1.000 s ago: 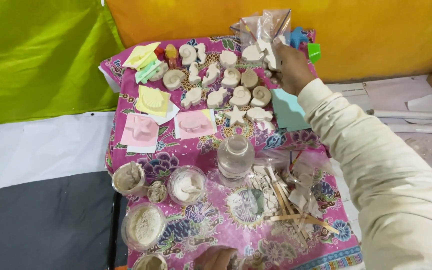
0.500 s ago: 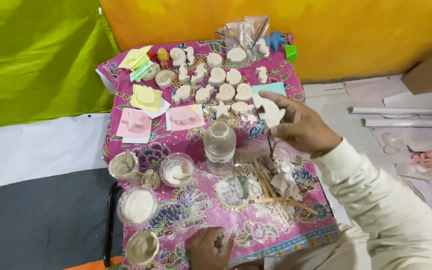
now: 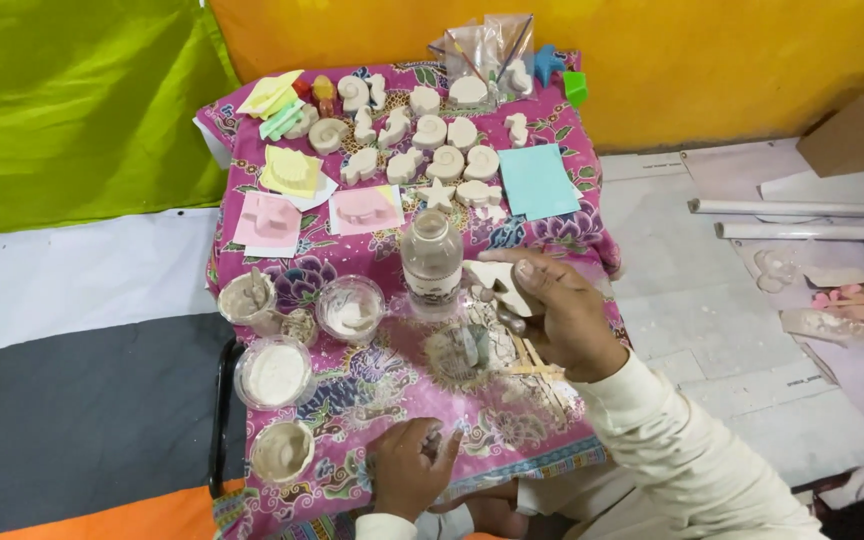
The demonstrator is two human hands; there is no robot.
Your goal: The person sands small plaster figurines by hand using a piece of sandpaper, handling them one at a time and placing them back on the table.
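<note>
A low table draped in pink floral cloth (image 3: 252, 130) stands against an orange and green backdrop. The right hand (image 3: 562, 315) has drawn back from the far rows and now pinches a pale plaster cast (image 3: 492, 278) just right of the clear plastic bottle (image 3: 432, 262). The left hand (image 3: 410, 465), fingers curled, rests at the cloth's near edge; open cloth lies between it and the bottle.

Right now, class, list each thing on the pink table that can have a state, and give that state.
Right hand: grip shut on white plaster figure.
Left hand: fingers curled, resting on pink floral cloth.
Clear plastic bottle: upright.
Clear cup of white powder: open, filled.
</note>
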